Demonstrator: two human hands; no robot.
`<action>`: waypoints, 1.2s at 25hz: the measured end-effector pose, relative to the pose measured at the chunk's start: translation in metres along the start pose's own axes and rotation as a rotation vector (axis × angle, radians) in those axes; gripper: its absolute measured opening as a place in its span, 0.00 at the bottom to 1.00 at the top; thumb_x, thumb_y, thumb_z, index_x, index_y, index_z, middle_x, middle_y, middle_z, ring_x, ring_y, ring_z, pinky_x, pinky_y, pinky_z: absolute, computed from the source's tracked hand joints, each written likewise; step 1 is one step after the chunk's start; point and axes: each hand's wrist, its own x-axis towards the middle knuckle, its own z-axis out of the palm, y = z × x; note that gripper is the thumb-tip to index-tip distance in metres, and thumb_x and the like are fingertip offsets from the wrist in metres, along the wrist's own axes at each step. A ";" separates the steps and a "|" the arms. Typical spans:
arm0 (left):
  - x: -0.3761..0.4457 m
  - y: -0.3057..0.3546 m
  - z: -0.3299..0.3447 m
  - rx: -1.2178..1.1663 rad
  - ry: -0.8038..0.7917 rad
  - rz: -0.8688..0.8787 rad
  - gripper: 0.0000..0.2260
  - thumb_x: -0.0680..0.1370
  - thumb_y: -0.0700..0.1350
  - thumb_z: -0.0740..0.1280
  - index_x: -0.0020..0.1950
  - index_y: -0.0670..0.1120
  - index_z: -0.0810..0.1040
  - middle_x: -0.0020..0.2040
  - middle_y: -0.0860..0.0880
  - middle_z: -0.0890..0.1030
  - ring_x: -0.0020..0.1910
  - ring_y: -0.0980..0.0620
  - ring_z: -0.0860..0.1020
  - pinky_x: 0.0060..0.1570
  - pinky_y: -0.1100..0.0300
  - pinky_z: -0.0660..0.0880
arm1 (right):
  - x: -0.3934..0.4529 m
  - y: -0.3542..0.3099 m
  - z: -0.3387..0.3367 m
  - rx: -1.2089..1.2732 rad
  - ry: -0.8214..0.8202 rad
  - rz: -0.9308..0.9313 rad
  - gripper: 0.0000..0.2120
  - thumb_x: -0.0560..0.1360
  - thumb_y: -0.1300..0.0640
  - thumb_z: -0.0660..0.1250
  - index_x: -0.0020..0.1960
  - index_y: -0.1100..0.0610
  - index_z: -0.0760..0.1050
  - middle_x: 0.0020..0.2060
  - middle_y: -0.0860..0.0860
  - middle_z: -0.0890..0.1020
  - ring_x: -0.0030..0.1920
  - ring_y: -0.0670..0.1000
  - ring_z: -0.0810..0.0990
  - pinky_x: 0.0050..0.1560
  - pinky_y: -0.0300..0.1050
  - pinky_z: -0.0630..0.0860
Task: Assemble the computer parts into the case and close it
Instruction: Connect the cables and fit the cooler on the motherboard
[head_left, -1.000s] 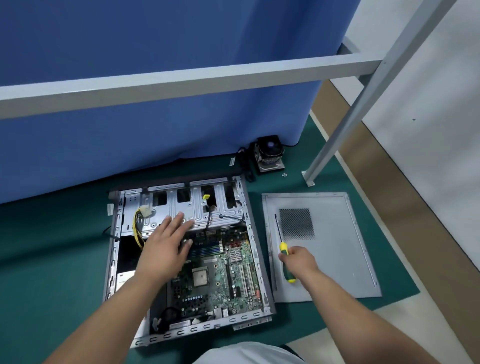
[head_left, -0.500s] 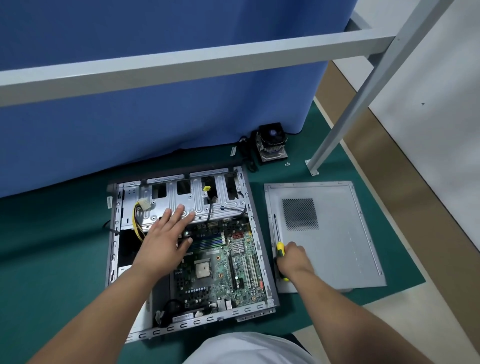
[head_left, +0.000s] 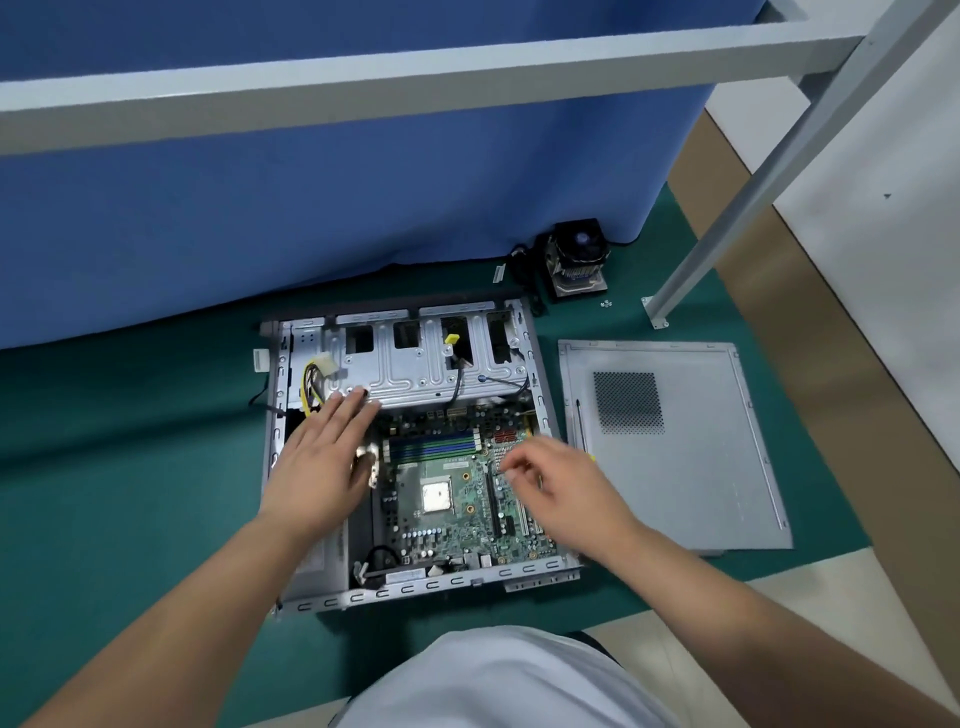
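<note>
Landmark for all places: the open case (head_left: 415, 587), lying flat on the green mat (head_left: 130, 467).

Progress, judged from the layout: early to middle.
- Side panel (head_left: 691, 467) is off, lying flat on the mat just right of the case. Closing not yet done.
- Drive cage (head_left: 415, 374) is seated across the far end of the case.
- Motherboard (head_left: 457, 525) lies in the case floor, near-right part. CPU (head_left: 435, 496) sits bare in its socket, no cooler over it.
- Cooler with fan (head_left: 576, 260) stands beyond the case's far right corner, against the blue curtain (head_left: 311, 182). Still to be fitted.
- Screwdriver (head_left: 581, 423) lies on the panel's left edge, just right of the case wall; its handle is hidden behind the right hand.
- A few small screws (head_left: 604, 303) lie loose, right of the cooler.

Hands:
- Left hand (head_left: 324, 467): flat, fingers straight, reaching over the case's left half, fingertips at the cage's near edge. Holds nothing.
- Right hand (head_left: 561, 488): over the board's right edge, fingers loosely curled, blurred. Cannot tell if it pinches anything.

Room and edges:
- Case walls stand up all round the board; entry from above only.
- Cage edge and cables (head_left: 311, 384) crowd the far left corner.
- Frame leg (head_left: 727, 218) slants down to a foot right of the screws. Open mat lies left of the case.
</note>
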 end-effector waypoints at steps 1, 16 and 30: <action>-0.005 -0.002 0.001 0.021 0.006 0.001 0.29 0.83 0.56 0.58 0.83 0.58 0.51 0.83 0.57 0.50 0.82 0.55 0.48 0.80 0.51 0.49 | 0.000 -0.008 0.009 0.002 -0.143 -0.016 0.06 0.80 0.48 0.64 0.56 0.42 0.77 0.49 0.35 0.77 0.50 0.37 0.78 0.51 0.29 0.75; -0.011 0.000 0.005 0.080 0.080 -0.017 0.30 0.78 0.52 0.53 0.82 0.57 0.54 0.83 0.55 0.56 0.82 0.54 0.52 0.79 0.51 0.51 | 0.009 -0.038 0.062 0.088 -0.522 -0.072 0.03 0.76 0.55 0.74 0.49 0.49 0.85 0.46 0.41 0.80 0.45 0.42 0.80 0.53 0.45 0.80; -0.012 -0.001 0.007 0.096 0.094 -0.021 0.31 0.78 0.52 0.53 0.82 0.56 0.55 0.83 0.55 0.56 0.82 0.54 0.52 0.79 0.51 0.51 | 0.003 -0.030 0.054 -0.010 -0.555 -0.002 0.03 0.84 0.53 0.62 0.55 0.50 0.75 0.49 0.42 0.77 0.46 0.36 0.74 0.46 0.34 0.68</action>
